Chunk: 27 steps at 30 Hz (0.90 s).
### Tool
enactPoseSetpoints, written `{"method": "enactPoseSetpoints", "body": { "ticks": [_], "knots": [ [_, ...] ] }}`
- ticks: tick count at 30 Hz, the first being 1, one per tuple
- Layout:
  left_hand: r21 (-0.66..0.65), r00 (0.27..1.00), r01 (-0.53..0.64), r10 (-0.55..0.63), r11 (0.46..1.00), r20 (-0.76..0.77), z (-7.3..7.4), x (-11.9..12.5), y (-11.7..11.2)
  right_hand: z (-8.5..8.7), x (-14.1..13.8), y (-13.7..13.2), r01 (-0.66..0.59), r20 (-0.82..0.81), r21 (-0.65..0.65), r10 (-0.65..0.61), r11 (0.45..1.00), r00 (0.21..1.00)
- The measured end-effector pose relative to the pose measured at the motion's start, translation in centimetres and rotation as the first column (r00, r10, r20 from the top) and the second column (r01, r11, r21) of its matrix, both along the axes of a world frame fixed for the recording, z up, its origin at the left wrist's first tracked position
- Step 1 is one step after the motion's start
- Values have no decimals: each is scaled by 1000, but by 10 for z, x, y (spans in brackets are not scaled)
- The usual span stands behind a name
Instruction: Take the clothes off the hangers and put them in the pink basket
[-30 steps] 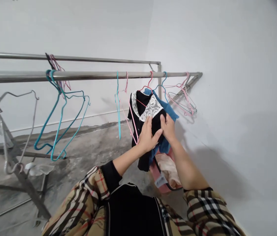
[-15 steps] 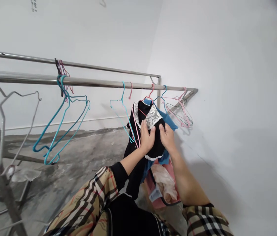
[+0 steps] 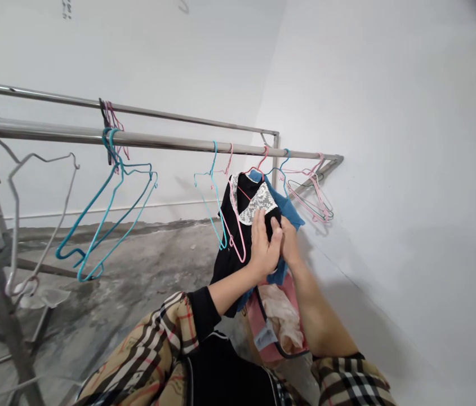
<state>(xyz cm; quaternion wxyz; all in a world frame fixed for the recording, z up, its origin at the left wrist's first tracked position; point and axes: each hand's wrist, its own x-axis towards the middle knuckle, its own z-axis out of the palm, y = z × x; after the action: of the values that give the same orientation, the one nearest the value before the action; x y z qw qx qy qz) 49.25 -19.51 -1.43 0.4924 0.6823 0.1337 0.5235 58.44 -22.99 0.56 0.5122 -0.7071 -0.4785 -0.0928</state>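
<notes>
A black shirt with a white lace collar hangs from a red-pink hanger on the front rail. My left hand lies against the shirt's front below the collar, its fingers stretched out and thumb apart. Close beside it, my right hand grips the shirt at its right side, with its fingers partly hidden. Just behind hangs a blue garment on a blue hanger. An empty pink hanger dangles in front of the shirt, left of my hand.
Several blue, pink and grey hangers hang along the metal front rail; a second rail runs behind it. Below my hands stands a pink basket with pale cloth inside. A white wall rises at the right.
My left hand has shifted right and slightly down, close against my right hand. The shirt's right side is drawn in between them. The pink hanger has swung a little to the right.
</notes>
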Motion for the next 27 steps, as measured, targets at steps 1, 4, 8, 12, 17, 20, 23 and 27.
{"method": "enactPoseSetpoints", "body": {
  "ticks": [1,4,8,12,17,20,23,27],
  "knots": [
    [-7,1000,-21,21,1000,1,5,1,3,0,-1,0,-1,-4,4,1,1000,1000],
    [-60,998,-70,69,996,-15,14,7,16,2,-2,1,28,-8,-4,-28,1000,1000],
    [-118,992,-120,113,986,-59,7,17,31,3,0,1,56,23,-2,-56,998,998],
    [-145,973,-220,206,965,-101,-11,26,46,2,5,1,41,45,9,-41,999,998],
    [-124,960,-260,242,958,-142,-22,35,64,0,10,0,32,38,8,-32,999,999],
    [-106,965,-223,203,969,-168,-20,40,71,0,11,-1,25,34,-6,-25,1000,999],
    [-100,966,-172,148,980,-212,-14,43,76,0,11,-1,12,32,-12,-12,1000,999],
    [-150,968,-109,71,983,-241,-4,38,78,-1,12,-2,18,47,-14,-17,1000,999]
  ]
}}
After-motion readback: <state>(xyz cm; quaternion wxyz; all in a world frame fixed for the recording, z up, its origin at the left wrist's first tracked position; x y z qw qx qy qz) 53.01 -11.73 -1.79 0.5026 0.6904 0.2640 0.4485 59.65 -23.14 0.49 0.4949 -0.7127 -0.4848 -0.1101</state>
